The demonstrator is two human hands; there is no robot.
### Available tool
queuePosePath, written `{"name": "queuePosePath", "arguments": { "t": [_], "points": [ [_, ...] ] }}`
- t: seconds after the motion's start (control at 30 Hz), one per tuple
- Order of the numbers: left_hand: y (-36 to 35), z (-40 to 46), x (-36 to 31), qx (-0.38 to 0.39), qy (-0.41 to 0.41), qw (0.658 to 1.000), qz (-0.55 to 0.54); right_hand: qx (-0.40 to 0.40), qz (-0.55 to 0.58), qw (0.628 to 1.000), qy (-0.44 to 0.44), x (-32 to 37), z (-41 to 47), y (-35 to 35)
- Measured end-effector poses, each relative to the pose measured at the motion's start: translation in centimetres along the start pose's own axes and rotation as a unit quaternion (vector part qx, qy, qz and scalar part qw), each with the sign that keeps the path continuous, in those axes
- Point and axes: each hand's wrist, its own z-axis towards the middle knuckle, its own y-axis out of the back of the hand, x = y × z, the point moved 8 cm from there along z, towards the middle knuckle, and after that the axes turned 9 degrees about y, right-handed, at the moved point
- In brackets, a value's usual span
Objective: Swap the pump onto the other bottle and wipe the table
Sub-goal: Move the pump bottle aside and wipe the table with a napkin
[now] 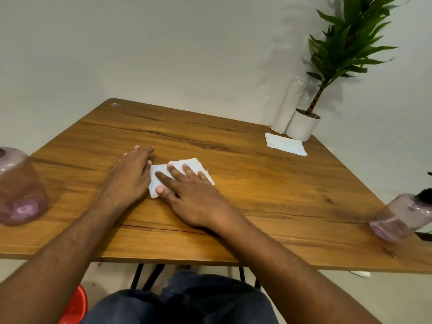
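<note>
A white paper towel (pixel 187 166) lies near the middle of the wooden table (pixel 268 183). My right hand (pixel 189 197) rests flat on it with fingers spread, pressing it to the wood. My left hand (pixel 133 176) lies flat on the table just left of the towel, its thumb side touching the towel's edge. A purple bottle (pixel 19 188) without a pump stands at the left edge. A second purple bottle (pixel 402 218) with a black pump top stands at the right edge, partly cut off by the frame.
At the far right corner stand a white pot with a green plant (pixel 302 126) and a paper towel roll (pixel 288 106). Another folded paper towel (pixel 286 144) lies in front of them. A red stool (pixel 76 305) sits below the table's front edge.
</note>
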Motion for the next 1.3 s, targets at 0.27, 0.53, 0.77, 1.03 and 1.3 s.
{"name": "queuePosePath", "arguments": {
  "t": [0.27,0.53,0.77,1.03,1.3],
  "points": [
    [-0.9,0.7,0.9,0.043,0.003,0.999,0.03,-0.04,0.042,0.978,-0.198,-7.1,-11.4,1.8],
    [-0.2,-0.1,-0.4,0.051,-0.014,0.998,0.024,-0.05,0.045,0.957,-0.283,-12.0,-9.7,2.8],
    [-0.4,0.1,0.1,0.049,-0.02,0.998,0.028,-0.08,0.057,0.944,-0.314,-14.6,-16.3,2.7],
    [-0.3,0.2,-0.1,0.042,-0.017,0.998,0.04,-0.019,0.021,0.973,-0.231,-10.2,-11.9,2.3],
    [-0.2,-0.1,-0.5,0.024,-0.033,0.998,0.053,-0.029,0.047,0.924,-0.378,-16.9,-18.0,3.1]
  ]
}}
